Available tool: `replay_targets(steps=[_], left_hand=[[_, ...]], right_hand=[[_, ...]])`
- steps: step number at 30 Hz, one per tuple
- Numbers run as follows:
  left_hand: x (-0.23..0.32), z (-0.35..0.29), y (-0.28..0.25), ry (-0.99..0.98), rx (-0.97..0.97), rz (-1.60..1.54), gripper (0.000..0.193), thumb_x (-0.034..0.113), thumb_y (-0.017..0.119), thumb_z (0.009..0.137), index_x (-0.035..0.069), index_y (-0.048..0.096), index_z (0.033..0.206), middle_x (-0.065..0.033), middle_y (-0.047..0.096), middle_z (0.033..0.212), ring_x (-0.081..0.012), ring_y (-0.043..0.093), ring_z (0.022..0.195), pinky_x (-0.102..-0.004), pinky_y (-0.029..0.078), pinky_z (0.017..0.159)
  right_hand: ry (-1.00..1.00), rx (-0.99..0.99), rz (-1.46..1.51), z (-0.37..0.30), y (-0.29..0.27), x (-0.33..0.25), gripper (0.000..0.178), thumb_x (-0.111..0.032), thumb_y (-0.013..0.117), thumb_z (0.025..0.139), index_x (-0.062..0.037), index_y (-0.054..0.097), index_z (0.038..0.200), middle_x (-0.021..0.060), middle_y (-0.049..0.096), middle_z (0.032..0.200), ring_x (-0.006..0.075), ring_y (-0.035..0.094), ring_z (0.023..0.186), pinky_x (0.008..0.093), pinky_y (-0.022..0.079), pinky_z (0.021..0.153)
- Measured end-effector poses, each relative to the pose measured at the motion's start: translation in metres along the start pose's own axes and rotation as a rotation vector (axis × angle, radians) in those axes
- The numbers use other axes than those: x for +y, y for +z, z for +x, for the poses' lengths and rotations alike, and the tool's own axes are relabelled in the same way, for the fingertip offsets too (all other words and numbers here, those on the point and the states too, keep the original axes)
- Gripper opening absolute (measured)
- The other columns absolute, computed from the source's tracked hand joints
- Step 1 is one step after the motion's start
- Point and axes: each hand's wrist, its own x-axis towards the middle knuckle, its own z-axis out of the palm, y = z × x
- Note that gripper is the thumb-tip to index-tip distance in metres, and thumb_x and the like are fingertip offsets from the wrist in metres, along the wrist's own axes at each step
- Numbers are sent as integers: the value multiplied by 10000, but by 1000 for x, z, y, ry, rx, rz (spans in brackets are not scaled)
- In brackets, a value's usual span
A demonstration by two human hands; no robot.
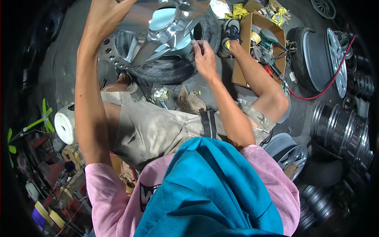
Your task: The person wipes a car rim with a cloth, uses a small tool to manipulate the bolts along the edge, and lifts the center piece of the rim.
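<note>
A shiny metal car wheel [152, 53] with broad polished spokes stands tilted in front of me at the top of the view. Pale blue patches show on its hub and between the spokes. My left hand [106, 17] holds the wheel at its upper left, its fingertips partly cut off by the picture's edge. At the wheel's right side, the fingers of my right hand [205, 61] are pinched together close to a spoke. Whatever small thing they hold is too small to name. Below and behind the wheel lies a black tyre [169, 73].
On the right stands a cardboard box [241, 59] of tools, with yellow gloves [237, 11] beyond it. A red hose [312, 97] curves past a tyred wheel [297, 55]. Several chrome rims [339, 130] are stacked farther right. A white round container [65, 125] sits left of my leg.
</note>
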Motion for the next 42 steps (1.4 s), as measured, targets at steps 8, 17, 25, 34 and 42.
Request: replay_targets(steps=[8,17,25,34,42], left_hand=[[-11,2,11,-46,47,-136,262,-10,618,873,-43,669,1128,-36,684,923,-88,599,864,-258,495,784],[2,-1,9,5,20,-44,260,3,648,865,-43,669,1120,-31,689,911,-89,597,867,-263,492,783],[-43,9,1,55,16,-100,293,54,711,863,-38,679,1139,2,677,890,-90,567,822,-279,475,737],[-117,22,-25,-78,-108,34,372,263,659,1010,12,679,1283,-46,758,1071,-107,692,950,-247,543,856],[-100,17,-24,-102,-83,71,391,268,666,1000,9,678,1293,-65,768,1060,-107,694,934,-244,541,845]], right_hand=[[77,250,-100,26,25,-8,557,-505,884,761,-29,594,737,7,564,654,136,504,628,342,443,611],[-214,344,-486,72,18,-4,671,-622,873,684,-22,578,628,131,664,660,352,642,633,456,500,658],[-426,218,-350,63,-3,-13,397,-396,611,1013,-43,551,1184,245,705,937,480,661,891,526,501,796],[-517,98,-235,34,14,17,206,-145,655,978,-101,659,1179,157,604,1007,384,637,935,467,517,807],[-682,90,-300,60,10,29,241,-103,747,884,-116,711,1122,108,579,990,331,600,952,448,500,838]])
